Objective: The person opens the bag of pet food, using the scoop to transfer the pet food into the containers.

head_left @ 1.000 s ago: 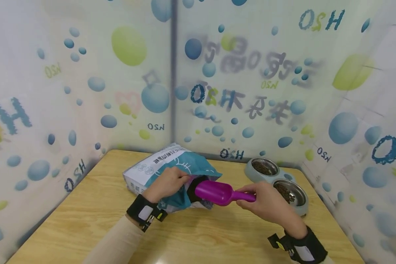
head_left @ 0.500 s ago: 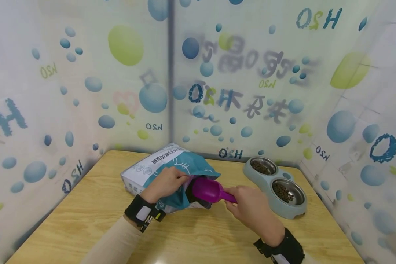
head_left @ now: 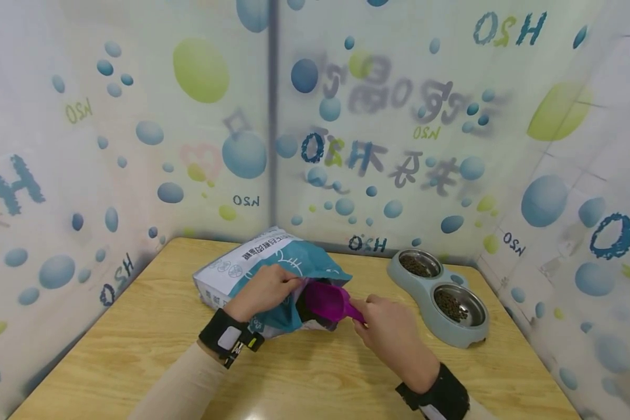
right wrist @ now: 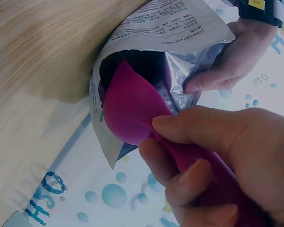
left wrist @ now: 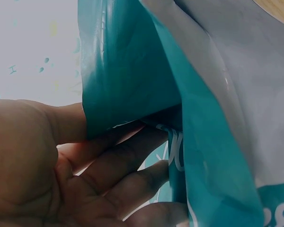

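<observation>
A teal and white pet food bag lies on its side on the table, its mouth facing right. My left hand pinches the upper edge of that mouth; in the left wrist view, thumb and fingers grip the teal plastic. The handle of a magenta scoop is in my right hand. In the right wrist view the scoop's tip reaches inside the dark opening, with thumb and curled fingers round the handle. What lies deep in the bag is hidden.
On the right stands a light blue double bowl stand with two steel bowls, each holding brown kibble. The wooden table backs onto patterned curtain walls on three sides.
My right hand has moved left with the scoop, whose front is now in the bag's mouth. The left hand keeps its grip on the edge.
</observation>
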`<state>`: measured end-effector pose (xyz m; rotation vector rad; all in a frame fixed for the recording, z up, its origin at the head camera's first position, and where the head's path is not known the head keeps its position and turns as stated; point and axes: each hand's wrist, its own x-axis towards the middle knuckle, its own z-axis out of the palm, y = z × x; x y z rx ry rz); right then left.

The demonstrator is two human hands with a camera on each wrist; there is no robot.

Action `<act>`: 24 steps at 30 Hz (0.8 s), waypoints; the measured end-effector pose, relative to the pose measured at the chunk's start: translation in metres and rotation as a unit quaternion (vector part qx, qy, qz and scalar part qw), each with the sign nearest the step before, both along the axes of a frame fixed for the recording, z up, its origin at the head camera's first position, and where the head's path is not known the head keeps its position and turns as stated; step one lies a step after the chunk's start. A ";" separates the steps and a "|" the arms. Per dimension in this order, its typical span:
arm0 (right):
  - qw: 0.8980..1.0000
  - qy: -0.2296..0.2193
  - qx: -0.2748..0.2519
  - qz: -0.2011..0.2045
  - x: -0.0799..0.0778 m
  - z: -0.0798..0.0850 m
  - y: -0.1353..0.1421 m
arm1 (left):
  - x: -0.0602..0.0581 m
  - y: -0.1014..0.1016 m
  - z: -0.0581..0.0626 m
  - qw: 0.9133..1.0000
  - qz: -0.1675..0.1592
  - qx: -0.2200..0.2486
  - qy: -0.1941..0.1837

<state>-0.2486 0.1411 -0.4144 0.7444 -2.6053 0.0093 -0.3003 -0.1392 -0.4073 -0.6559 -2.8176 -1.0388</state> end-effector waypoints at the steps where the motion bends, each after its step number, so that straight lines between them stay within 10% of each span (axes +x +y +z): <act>1: 1.000 -0.002 -0.002 -0.001 0.000 -0.001 -0.001 | 0.000 0.000 0.000 1.000 0.000 -0.001 0.000; 24: 1.000 0.006 -0.005 0.021 -0.006 -0.016 -0.011 | 0.001 -0.001 0.000 1.000 0.004 0.000 -0.007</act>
